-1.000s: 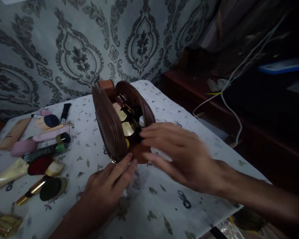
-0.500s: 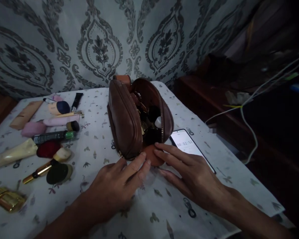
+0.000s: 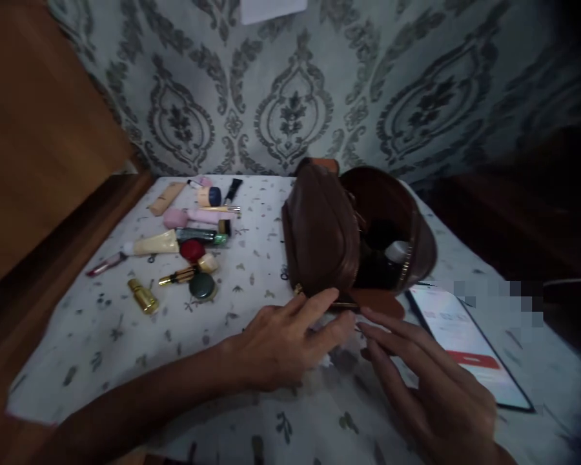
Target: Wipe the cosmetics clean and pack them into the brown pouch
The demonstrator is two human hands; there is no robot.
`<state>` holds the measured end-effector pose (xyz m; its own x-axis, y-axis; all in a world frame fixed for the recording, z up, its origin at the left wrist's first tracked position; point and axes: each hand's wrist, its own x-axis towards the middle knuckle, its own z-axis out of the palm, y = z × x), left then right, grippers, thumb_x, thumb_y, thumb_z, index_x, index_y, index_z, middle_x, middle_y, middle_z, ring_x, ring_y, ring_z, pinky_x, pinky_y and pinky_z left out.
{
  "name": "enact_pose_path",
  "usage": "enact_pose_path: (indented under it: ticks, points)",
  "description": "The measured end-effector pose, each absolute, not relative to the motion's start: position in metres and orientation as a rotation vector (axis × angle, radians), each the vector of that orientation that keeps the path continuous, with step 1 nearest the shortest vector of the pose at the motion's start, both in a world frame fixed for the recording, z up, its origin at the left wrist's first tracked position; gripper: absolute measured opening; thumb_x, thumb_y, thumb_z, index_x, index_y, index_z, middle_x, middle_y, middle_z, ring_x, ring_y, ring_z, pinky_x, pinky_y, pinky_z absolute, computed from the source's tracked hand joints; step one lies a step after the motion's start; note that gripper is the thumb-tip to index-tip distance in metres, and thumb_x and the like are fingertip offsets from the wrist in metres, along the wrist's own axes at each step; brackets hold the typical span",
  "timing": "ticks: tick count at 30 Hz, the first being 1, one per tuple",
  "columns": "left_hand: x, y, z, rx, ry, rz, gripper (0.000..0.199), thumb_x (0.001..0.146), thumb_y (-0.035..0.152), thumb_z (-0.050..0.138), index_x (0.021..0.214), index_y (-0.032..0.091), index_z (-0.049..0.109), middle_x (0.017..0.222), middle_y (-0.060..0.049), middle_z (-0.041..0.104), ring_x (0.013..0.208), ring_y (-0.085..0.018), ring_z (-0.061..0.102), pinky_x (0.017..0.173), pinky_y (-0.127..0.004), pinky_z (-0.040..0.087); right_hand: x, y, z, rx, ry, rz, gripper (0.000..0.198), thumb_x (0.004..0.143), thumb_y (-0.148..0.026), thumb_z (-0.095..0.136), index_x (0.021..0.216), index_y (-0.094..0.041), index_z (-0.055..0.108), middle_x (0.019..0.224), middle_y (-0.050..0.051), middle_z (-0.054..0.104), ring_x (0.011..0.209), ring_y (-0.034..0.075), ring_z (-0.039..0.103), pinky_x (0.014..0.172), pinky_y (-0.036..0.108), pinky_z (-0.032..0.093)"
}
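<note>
A brown leather makeup bag [image 3: 324, 226] stands unzipped, its mouth gaping to the right. Inside, a white-capped item [image 3: 397, 250] shows among dark shapes too dim to name. My left hand [image 3: 290, 339] reaches across the bag's front lower edge, fingers stretched and apart. By its fingertips runs a thin dark strip with a gold edge [image 3: 343, 305]; I cannot tell whether it belongs to the bag. My right hand [image 3: 430, 381] is closed, its fingertips bunched just below the tan leather flap [image 3: 380, 302]. Whatever those fingertips hold, if anything, is hidden.
Makeup lies spread at left: a cream tube [image 3: 155, 244], a red round item [image 3: 192, 250], a dark green round item [image 3: 202, 286], a gold bottle [image 3: 143, 297]. A lit phone [image 3: 458, 323] rests right of the bag. Patterned cloth [image 3: 271, 420] covers the table; a curtain [image 3: 290, 84] hangs behind.
The view has swung left, so bag, hands and makeup appear farther right. My right fingertips have come off the tan flap and drawn together below it. My left hand stays at the bag's front.
</note>
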<state>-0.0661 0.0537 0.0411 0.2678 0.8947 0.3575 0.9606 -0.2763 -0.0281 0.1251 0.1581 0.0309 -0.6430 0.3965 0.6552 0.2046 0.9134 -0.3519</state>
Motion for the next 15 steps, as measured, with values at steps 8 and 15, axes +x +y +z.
enact_pose_path:
  ticks: [8,15]
  points:
    - [-0.096,0.011,0.033,-2.3,-2.018,-0.292,0.039,0.096,0.016,0.041,0.136,0.017,0.043,0.121,-0.013,0.062,0.109,-0.023,0.062,0.071,-0.032,0.059,0.078,0.12,0.014,-0.161,-2.405,0.744,0.016,0.094,-0.012,0.049,0.098,-0.02,0.061,0.087,0.005,0.07,0.077,0.016,0.07,0.068,0.024,0.058]
    - [-0.126,-0.012,0.02,-2.228,-2.148,-0.413,0.03,0.093,0.021,0.051,0.123,0.017,0.052,0.105,-0.009,0.07,0.096,-0.022,0.068,0.077,-0.032,0.055,0.028,0.097,0.018,-0.208,-2.597,1.039,0.019,0.091,-0.016,0.045,0.088,-0.018,0.065,0.087,0.007,0.068,0.073,0.018,0.065,0.067,0.031,0.054]
